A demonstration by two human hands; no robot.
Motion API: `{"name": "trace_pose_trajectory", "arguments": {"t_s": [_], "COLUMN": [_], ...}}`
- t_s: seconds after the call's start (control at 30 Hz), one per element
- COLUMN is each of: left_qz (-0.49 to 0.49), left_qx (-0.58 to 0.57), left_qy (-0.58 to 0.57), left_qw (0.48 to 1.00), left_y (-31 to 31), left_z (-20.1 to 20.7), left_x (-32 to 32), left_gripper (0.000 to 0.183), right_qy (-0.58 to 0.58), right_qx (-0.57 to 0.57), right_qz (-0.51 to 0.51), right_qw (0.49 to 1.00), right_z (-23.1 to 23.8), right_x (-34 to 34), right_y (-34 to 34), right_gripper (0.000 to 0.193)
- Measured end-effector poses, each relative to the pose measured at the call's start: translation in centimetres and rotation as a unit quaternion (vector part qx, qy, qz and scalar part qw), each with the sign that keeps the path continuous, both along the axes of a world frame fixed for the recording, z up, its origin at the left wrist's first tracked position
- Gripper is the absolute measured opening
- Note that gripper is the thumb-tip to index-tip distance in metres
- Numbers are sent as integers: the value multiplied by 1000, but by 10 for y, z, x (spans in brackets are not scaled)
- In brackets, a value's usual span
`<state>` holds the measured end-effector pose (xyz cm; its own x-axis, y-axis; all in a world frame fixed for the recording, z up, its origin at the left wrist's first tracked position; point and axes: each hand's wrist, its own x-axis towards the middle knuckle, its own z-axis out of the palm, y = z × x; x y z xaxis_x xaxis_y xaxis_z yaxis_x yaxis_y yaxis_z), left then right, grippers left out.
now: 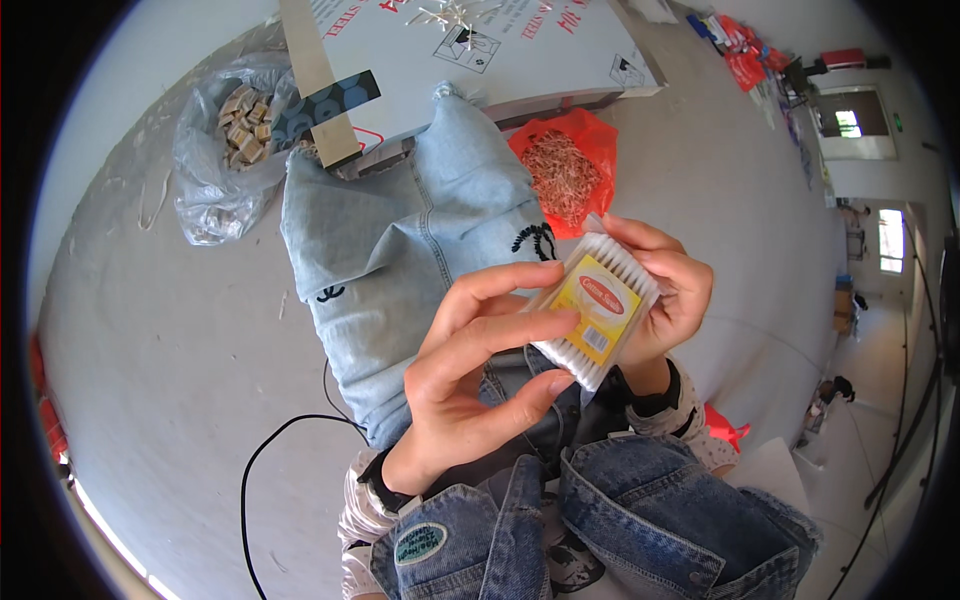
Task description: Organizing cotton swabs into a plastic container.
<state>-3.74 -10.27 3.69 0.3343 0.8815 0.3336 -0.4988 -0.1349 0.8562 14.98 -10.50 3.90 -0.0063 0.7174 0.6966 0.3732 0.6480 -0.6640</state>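
Observation:
Above my lap, a clear plastic packet of cotton swabs [597, 300] with a yellow label is held tilted between my two hands. My left hand [470, 360] has its fingertips on the packet's left side and label, with the thumb at its lower edge. The upper right side is gripped by my right hand [670, 285], its fingers curled round the back and partly hidden. White swab tips show in rows at both ends of the packet.
A large printed box [560, 55] ahead carries a pile of loose cotton swabs [455, 14]. Beyond my knees lie a red bag of loose sticks [565, 170] and, at left, a clear bag of small packets [243, 125]. A black cable [245, 480] curves across the floor at left.

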Motion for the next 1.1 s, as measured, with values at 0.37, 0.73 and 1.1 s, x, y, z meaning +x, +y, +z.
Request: {"name": "trace_pose_trajectory", "arguments": {"t_s": [0.37,0.73,1.1], "left_qz": [-1,57,120], "left_qx": [-27,16,111], "left_qy": [-4,44,106], "left_qw": [1000,997,981], "left_y": [-1,-1,0], "left_z": [-5,9,8], "left_x": [2,2,3], "left_gripper": [39,49,54], "right_qy": [-10,30,59], "right_qx": [1,-63,-149], "right_qz": [-13,16,44], "right_qw": [1000,997,986], "right_z": [-1,-8,-24], "right_x": [1,-3,-8], "right_y": [-1,-3,-3], "right_gripper": [24,27,28]}}
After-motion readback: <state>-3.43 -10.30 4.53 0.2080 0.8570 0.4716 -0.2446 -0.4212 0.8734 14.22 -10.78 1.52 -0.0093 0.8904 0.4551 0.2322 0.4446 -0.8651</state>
